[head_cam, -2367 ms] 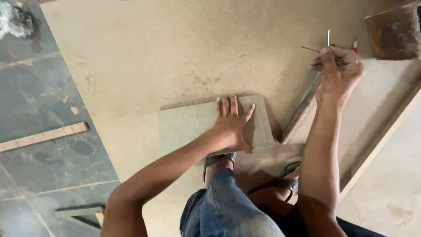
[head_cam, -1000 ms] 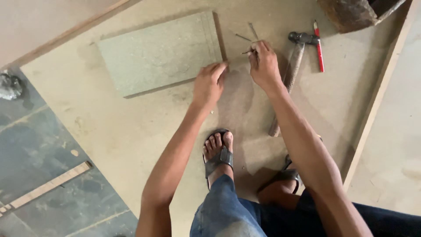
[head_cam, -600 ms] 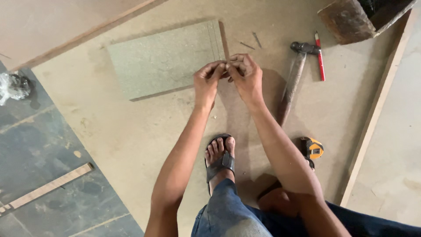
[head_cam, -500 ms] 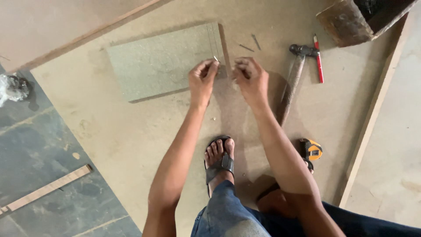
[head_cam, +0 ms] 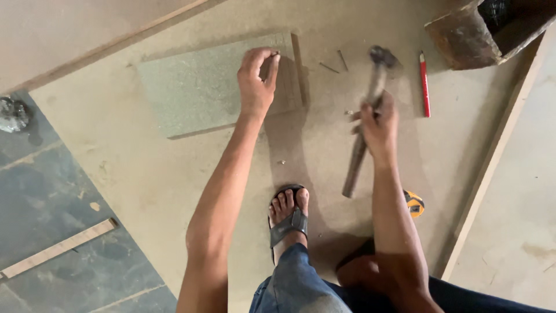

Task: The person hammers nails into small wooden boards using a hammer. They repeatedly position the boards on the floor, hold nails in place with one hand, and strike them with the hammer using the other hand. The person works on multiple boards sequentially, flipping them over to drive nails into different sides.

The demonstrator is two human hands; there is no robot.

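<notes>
Hammer gripped in right hand; left hand on greenish board, seemingly pinching a nail.

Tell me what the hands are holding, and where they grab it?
The right hand grips a hammer around the middle of its handle. The left hand pinches something tiny, too small to identify, at the greenish board.

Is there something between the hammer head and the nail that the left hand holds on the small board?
Nothing visible lies between the hammer in the right hand and the left hand; only bare board and two loose nails.
</notes>
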